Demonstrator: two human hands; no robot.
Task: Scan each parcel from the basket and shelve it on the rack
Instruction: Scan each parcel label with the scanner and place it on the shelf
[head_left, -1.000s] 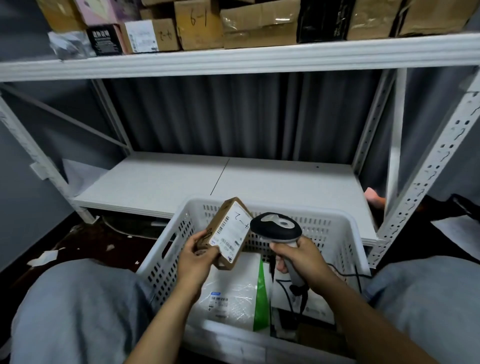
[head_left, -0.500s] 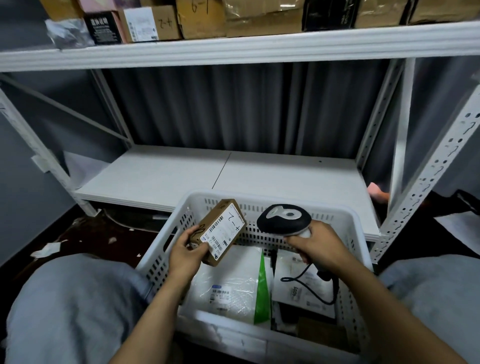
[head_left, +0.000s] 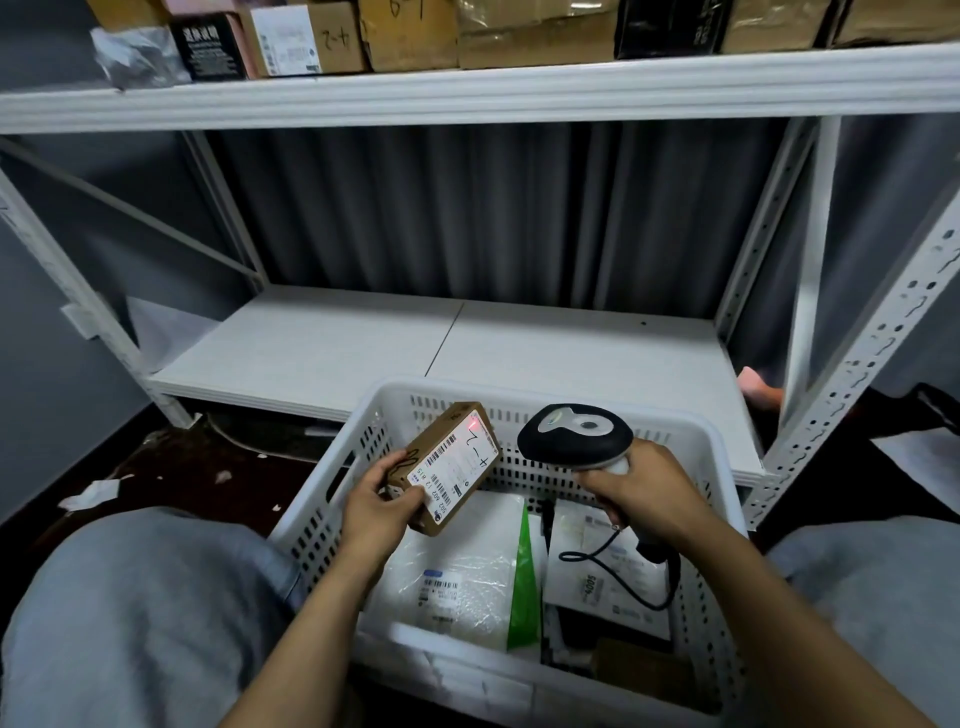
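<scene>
Red dot (head_left: 474, 426) now on box (head_left: 452, 467) — left hand (head_left: 376, 512) grips it | right hand (head_left: 639, 488) grips scanner (head_left: 574, 435) | basket (head_left: 447, 389): parcels (head_left: 457, 577)

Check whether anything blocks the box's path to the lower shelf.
Only the basket's far wall stands between the box in the left hand and the lower shelf; lift over it. Nothing else visible does.

Small brown cardboard parcel (head_left: 452, 465) wears a white label, black barcodes and scribble, plus a red dot glowing on it. Black handheld scanner (head_left: 574, 436) has a grey top patch. Slotted plastic basket (head_left: 415, 391) and metal rack (head_left: 467, 93) are both white; the crinkly white mailer bag (head_left: 457, 571) has a green edge.
</scene>
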